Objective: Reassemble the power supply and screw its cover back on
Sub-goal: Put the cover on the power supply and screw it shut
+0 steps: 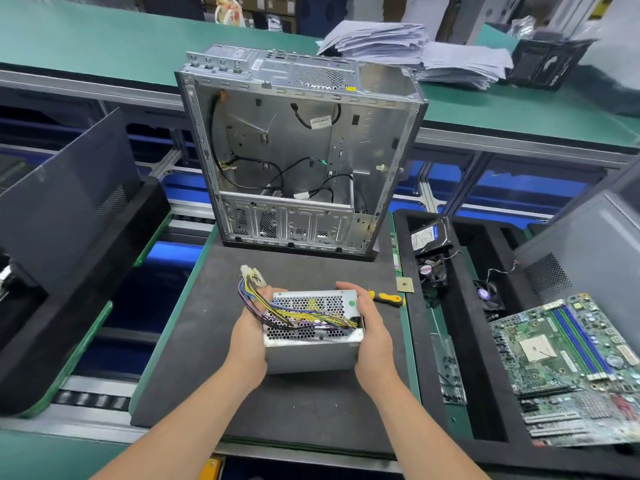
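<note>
Fingers [348,286] of the R hand [372,327] curl over the far top corner of the PSU [311,355], palm flat on its right end. L hand [251,336] does the same on the left end, fingers hooked over the far edge beside the wire loom [301,315]. Both hands grip the box firmly. It sits lower centre of the frame, at or just above the mat [294,403]; can't tell if it touches.

Step, as I read it: cover looks seated on the PSU w/ the perforated face up and the loom draped across it, white plug [252,273] sticking up at upper left of the box. Probably checking fit before fastening; no screw heads can be made out, so can't say if any are in.

Next move likely needs the box set flat on the mat, loom kept clear of the seams, one hand steadying it, R hand freed for the screwdriver [388,298], which lies just beside the R fingers, yellow handle pointing right. Loose screws not clearly visible.

Writing: green round sticker [352,303] on the PSU top, no text legible. Right of the mat, a chip [405,284], fan [431,271] and drive [427,235] w/ a label too small to read. Board [561,358] at lower right, markings unreadable. Centre frame, the empty case [294,150] stands open; white cable tag [320,122] and a yellow sticker [351,88] on it, both too blurred. Papers [415,46] at top right, no text readable. No brand readable anywhere.
</note>
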